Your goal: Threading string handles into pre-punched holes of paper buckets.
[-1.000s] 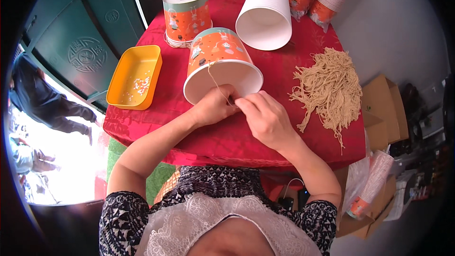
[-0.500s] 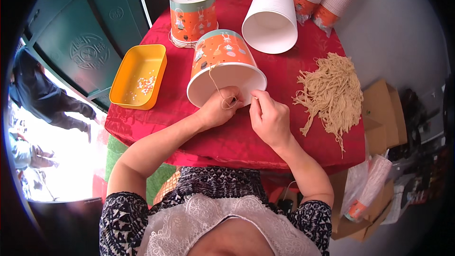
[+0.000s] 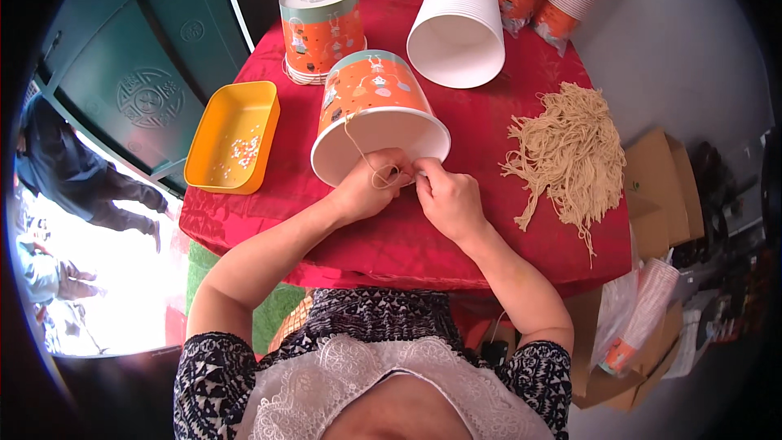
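At the left of the frame, a yellow tray point(image 3: 232, 137) is sitting on the red bench point(image 3: 489, 220). Just right of it, at centre, an orange paper tub point(image 3: 376, 114) is lying on its side, mouth toward the person. The hands have drawn closer in against its rim than a second ago, so the tying looks well under way. The left hand point(image 3: 364, 189) and right hand point(image 3: 446, 198) are both pinching a tan string point(image 3: 364, 155) looped at the rim. At the right, a pile of strings point(image 3: 570, 151) is waiting.
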Demonstrator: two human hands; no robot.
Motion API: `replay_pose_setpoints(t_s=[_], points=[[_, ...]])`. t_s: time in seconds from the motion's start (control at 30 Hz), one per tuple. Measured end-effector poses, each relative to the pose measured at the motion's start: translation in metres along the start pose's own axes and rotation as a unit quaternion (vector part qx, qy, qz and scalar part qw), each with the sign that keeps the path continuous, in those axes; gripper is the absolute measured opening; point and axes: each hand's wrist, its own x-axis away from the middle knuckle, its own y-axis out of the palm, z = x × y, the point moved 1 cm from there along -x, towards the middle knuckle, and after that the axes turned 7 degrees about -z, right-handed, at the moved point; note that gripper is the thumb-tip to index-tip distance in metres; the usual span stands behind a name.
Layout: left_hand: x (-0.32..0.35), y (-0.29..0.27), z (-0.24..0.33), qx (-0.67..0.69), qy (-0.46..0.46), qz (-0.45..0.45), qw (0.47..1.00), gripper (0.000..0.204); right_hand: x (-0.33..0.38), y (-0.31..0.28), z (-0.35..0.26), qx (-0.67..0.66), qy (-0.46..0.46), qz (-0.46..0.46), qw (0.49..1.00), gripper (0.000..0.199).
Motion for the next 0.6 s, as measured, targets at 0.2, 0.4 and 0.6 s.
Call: replay_pose_setpoints(t_s=[0.2,0.4,0.6], points=[[-0.003,-0.003,0.003,-0.084,0.06,0.011,0.995,0.005,-0.001,0.007,0.007,-0.039,0.036,-0.003,0.999,0.006],[-0.022,-0.001,0.001,-0.251,0.139,0.026,0.958,0.009,-0.001,0.01,0.02,-0.07,0.065,-0.025,0.995,0.003],[-0.023,-0.006,0.022,-0.048,-0.075,-0.028,0.996,0.01,0.0,0.011,0.027,-0.11,0.078,-0.021,0.991,0.005]])
